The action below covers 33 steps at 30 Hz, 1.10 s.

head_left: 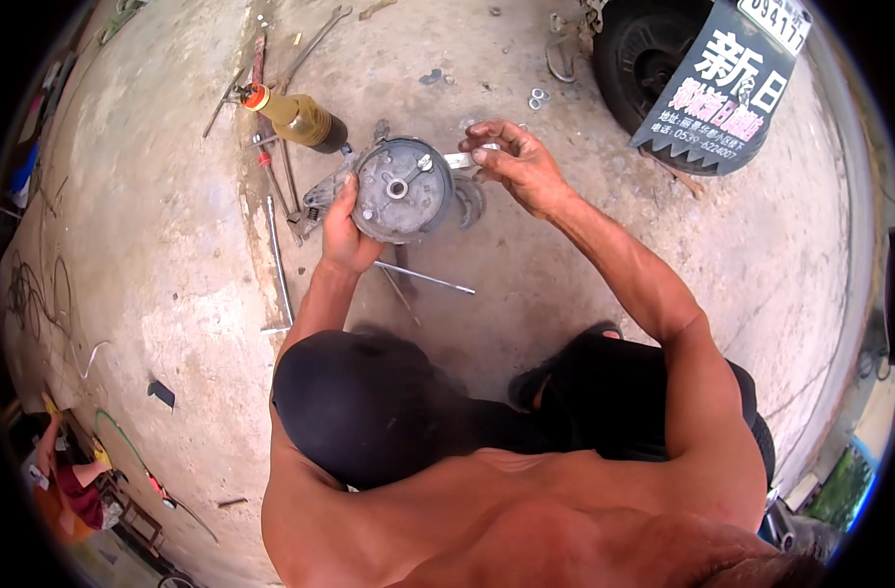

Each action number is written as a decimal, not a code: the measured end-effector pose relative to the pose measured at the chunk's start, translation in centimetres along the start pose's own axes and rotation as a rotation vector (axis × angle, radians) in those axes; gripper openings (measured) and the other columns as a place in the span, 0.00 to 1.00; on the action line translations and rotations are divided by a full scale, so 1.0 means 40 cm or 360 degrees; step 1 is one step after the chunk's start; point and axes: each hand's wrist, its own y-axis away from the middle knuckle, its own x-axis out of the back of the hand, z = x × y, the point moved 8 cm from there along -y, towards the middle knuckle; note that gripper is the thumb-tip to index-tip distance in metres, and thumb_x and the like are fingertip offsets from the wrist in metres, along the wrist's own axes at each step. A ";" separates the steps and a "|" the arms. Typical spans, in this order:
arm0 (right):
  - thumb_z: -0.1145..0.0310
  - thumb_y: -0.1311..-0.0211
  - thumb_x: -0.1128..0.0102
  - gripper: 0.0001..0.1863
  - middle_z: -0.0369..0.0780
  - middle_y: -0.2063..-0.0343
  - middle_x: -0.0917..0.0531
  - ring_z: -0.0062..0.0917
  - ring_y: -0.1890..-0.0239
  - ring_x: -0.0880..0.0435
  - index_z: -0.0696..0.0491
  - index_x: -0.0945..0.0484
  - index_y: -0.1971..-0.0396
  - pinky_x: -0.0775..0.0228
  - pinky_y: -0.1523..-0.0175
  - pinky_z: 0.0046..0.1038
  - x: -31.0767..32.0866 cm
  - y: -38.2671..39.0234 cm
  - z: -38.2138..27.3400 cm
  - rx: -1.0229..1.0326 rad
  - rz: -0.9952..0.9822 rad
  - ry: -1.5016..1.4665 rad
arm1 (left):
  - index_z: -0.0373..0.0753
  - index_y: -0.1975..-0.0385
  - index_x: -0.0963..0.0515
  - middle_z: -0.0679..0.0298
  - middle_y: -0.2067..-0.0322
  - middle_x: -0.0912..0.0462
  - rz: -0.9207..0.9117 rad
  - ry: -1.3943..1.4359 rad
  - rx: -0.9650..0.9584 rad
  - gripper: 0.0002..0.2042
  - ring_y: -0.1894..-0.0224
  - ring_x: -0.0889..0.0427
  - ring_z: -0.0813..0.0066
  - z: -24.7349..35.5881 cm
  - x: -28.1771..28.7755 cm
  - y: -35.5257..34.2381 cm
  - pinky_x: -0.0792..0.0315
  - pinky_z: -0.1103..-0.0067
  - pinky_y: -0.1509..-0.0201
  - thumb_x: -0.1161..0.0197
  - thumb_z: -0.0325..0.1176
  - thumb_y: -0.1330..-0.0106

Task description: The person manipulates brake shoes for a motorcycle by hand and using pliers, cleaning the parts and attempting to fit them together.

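- Left hand [345,238] grips a round metal plate [400,201] at eight o'clock
- Right hand [526,171] holds a pale strip [456,161] at two
- Bottle [298,120] toward the plate's ten

One left hand [347,238], one right hand [526,176], one round metal plate [393,208], one pale strip [458,160], one orange-capped bottle [302,121] far left, one wheel [648,64] far right, one other person [79,495] near left.
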 end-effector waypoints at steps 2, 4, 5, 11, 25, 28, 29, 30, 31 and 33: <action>0.67 0.35 0.34 0.22 0.40 0.48 0.18 0.24 0.51 0.18 0.53 0.26 0.43 0.24 0.52 0.28 -0.010 0.004 -0.002 -0.0001 0.0027 -0.0168 | 0.34 0.31 0.38 0.52 0.33 0.31 0.0140 -0.0030 -0.0007 0.28 0.31 0.31 0.55 0.001 0.012 0.001 0.39 0.57 0.26 0.61 0.49 0.20; 0.66 0.35 0.34 0.22 0.40 0.47 0.19 0.25 0.50 0.18 0.53 0.26 0.43 0.24 0.52 0.28 -0.009 -0.009 0.006 -0.0038 -0.0005 -0.0245 | 0.34 0.31 0.38 0.52 0.32 0.31 0.0121 -0.0044 -0.0013 0.28 0.31 0.32 0.55 0.001 0.015 -0.009 0.39 0.57 0.26 0.62 0.49 0.20; 0.65 0.34 0.33 0.23 0.41 0.46 0.19 0.26 0.49 0.18 0.54 0.27 0.42 0.24 0.51 0.29 -0.009 -0.012 0.009 -0.0081 -0.0036 -0.0316 | 0.34 0.31 0.38 0.52 0.33 0.31 0.0110 -0.0069 0.0002 0.27 0.31 0.32 0.55 0.000 0.012 -0.012 0.39 0.57 0.26 0.62 0.49 0.20; 0.58 0.32 0.37 0.25 0.41 0.47 0.18 0.26 0.48 0.19 0.56 0.26 0.41 0.26 0.45 0.29 -0.002 -0.006 0.026 -0.0336 -0.0183 -0.0007 | 0.31 0.34 0.35 0.51 0.38 0.25 0.0104 -0.0315 0.0137 0.28 0.37 0.24 0.59 0.010 -0.018 -0.030 0.30 0.63 0.31 0.61 0.50 0.19; 0.55 0.27 0.43 0.26 0.37 0.57 0.16 0.20 0.52 0.20 0.62 0.25 0.42 0.26 0.48 0.29 -0.016 0.047 0.150 -0.0705 -0.0147 0.0160 | 0.31 0.38 0.30 0.54 0.42 0.21 0.0063 -0.0550 0.0413 0.30 0.40 0.21 0.65 -0.043 -0.025 -0.071 0.27 0.66 0.35 0.60 0.54 0.20; 0.57 0.26 0.44 0.22 0.38 0.59 0.16 0.22 0.57 0.18 0.61 0.23 0.47 0.26 0.49 0.27 0.018 0.033 0.087 -0.0589 -0.0222 0.0255 | 0.31 0.39 0.29 0.53 0.44 0.20 0.0229 -0.0658 0.0305 0.31 0.43 0.19 0.63 -0.026 -0.030 -0.080 0.25 0.67 0.39 0.59 0.57 0.21; 0.57 0.25 0.46 0.19 0.38 0.62 0.15 0.21 0.61 0.18 0.59 0.22 0.51 0.26 0.53 0.26 0.047 0.021 0.064 -0.0419 -0.0015 0.0237 | 0.34 0.42 0.27 0.56 0.50 0.17 0.0120 -0.0842 0.0413 0.28 0.52 0.16 0.67 -0.016 -0.005 -0.083 0.21 0.72 0.52 0.55 0.55 0.22; 0.57 0.25 0.46 0.19 0.38 0.62 0.15 0.21 0.61 0.18 0.59 0.22 0.51 0.26 0.53 0.26 0.072 0.010 0.063 -0.0427 -0.0011 0.0233 | 0.34 0.42 0.27 0.56 0.50 0.17 0.0122 -0.0839 0.0422 0.28 0.52 0.16 0.67 -0.020 0.021 -0.086 0.21 0.72 0.52 0.55 0.55 0.22; 0.58 0.24 0.46 0.18 0.38 0.63 0.15 0.20 0.62 0.18 0.59 0.22 0.53 0.26 0.55 0.25 0.127 -0.004 0.057 -0.0406 0.0057 0.0291 | 0.35 0.44 0.26 0.57 0.54 0.16 0.0230 -0.1063 0.0349 0.25 0.56 0.15 0.68 -0.017 0.055 -0.093 0.22 0.75 0.58 0.52 0.52 0.22; 0.59 0.24 0.47 0.16 0.38 0.66 0.15 0.19 0.66 0.18 0.59 0.22 0.55 0.26 0.60 0.24 0.212 -0.015 0.049 -0.0352 0.0180 0.0287 | 0.34 0.44 0.25 0.58 0.60 0.14 0.0399 -0.1425 0.0269 0.20 0.62 0.14 0.69 -0.029 0.094 -0.098 0.23 0.77 0.63 0.42 0.43 0.25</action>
